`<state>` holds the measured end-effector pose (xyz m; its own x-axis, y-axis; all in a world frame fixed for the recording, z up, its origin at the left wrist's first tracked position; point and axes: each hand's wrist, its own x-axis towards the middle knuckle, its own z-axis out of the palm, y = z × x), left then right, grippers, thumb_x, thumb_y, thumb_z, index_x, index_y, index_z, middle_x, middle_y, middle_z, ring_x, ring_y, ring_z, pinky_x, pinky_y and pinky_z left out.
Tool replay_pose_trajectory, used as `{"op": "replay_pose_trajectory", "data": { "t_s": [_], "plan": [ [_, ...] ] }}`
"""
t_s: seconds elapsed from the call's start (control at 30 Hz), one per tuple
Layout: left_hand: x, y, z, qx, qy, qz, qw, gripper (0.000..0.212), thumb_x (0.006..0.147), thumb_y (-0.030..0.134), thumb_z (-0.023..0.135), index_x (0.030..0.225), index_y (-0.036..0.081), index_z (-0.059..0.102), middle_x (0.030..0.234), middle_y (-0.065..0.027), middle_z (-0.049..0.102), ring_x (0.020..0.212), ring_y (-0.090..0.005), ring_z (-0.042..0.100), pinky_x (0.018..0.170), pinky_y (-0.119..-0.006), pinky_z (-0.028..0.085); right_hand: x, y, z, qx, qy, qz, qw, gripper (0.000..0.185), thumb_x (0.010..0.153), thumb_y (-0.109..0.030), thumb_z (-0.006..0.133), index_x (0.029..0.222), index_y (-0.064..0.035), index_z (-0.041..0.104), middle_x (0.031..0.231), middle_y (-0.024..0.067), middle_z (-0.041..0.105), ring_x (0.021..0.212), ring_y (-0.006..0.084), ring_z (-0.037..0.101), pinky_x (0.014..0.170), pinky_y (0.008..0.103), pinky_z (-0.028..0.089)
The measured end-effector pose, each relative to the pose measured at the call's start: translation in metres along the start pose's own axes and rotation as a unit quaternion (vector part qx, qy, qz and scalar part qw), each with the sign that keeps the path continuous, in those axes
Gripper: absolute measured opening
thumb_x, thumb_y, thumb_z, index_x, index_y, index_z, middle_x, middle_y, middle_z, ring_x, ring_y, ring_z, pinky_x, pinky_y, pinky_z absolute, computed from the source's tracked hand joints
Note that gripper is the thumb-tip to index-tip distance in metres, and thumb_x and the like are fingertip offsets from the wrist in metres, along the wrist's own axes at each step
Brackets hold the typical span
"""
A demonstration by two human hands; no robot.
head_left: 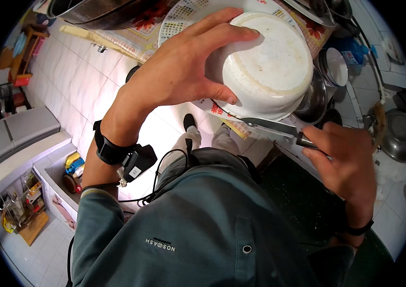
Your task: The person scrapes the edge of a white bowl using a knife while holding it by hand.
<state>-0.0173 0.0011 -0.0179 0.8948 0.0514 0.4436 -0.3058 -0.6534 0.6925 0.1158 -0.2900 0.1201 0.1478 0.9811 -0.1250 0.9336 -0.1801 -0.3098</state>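
My left hand (185, 64) grips a white ceramic bowl (267, 53) turned upside down, with its unglazed foot ring facing up. The fingers lie over the base and the thumb presses its side. Under the bowl is a large round white tray (210, 12) printed with calendar grids and red characters. My right hand (343, 158) is closed around the dark handle of a knife (274, 125). Its grey blade points left, just beside the bowl's near rim; whether they touch I cannot tell.
A patterned tablecloth (124, 43) covers the table. A dark metal pan (91, 14) stands at the far left. To the right are a steel bowl (310, 98), a white bowl (334, 66), a blue plastic bottle (353, 52) and another metal bowl (398, 134).
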Motion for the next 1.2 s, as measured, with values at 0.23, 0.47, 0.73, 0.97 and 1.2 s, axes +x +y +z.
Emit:
{"op": "replay_pose_trajectory", "data": {
  "t_s": [0.23,0.47,0.73,0.97,1.2],
  "plan": [
    [0.0,0.003,0.003,0.0,0.017,-0.005,1.0,0.097,0.059,0.025,0.104,0.149,0.024,0.066,0.169,-0.0157,0.047,0.148,-0.0402,0.053,0.118,-0.047,0.05,-0.004,-0.001,-0.003,-0.003,-0.004,0.015,1.0,0.04,0.074,-0.004,0.089,0.11,-0.0037,0.074,0.078,0.009,0.062,0.065,0.0308,0.064,0.057,0.0421,0.048],
    [0.002,0.003,0.003,0.005,-0.001,-0.014,1.0,0.102,0.059,0.034,0.104,0.152,0.024,0.064,0.172,-0.0138,0.044,0.154,-0.0387,0.049,0.124,-0.049,0.046,0.005,-0.003,-0.002,0.008,0.007,0.011,1.0,0.039,0.074,-0.004,0.089,0.11,-0.0052,0.075,0.078,0.0106,0.063,0.067,0.0327,0.066,0.059,0.0433,0.049],
    [0.0,0.002,-0.001,-0.003,-0.014,-0.019,1.0,0.102,0.06,0.041,0.104,0.151,0.019,0.064,0.172,-0.0157,0.044,0.153,-0.0409,0.049,0.124,-0.049,0.045,-0.006,0.0,0.001,0.009,-0.012,0.054,0.998,0.037,0.078,-0.01,0.09,0.112,-0.0053,0.076,0.081,0.0107,0.065,0.069,0.0323,0.068,0.062,0.044,0.051],
    [-0.003,0.003,-0.004,0.007,-0.018,-0.026,0.999,0.103,0.06,0.043,0.104,0.152,0.019,0.064,0.172,-0.0162,0.044,0.155,-0.0404,0.047,0.124,-0.05,0.044,0.003,0.009,0.005,0.035,-0.016,0.025,0.999,0.038,0.079,-0.01,0.088,0.115,-0.0066,0.077,0.078,0.012,0.063,0.068,0.0357,0.064,0.061,0.0441,0.047],
    [-0.002,0.005,-0.001,0.01,-0.008,-0.029,0.999,0.103,0.059,0.042,0.104,0.151,0.019,0.064,0.172,-0.0154,0.044,0.155,-0.0407,0.047,0.124,-0.05,0.045,0.004,0.011,-0.001,0.001,-0.052,0.024,0.998,0.039,0.078,-0.009,0.088,0.115,-0.0069,0.076,0.081,0.01,0.064,0.07,0.0334,0.066,0.062,0.0434,0.049]
  ]
}}
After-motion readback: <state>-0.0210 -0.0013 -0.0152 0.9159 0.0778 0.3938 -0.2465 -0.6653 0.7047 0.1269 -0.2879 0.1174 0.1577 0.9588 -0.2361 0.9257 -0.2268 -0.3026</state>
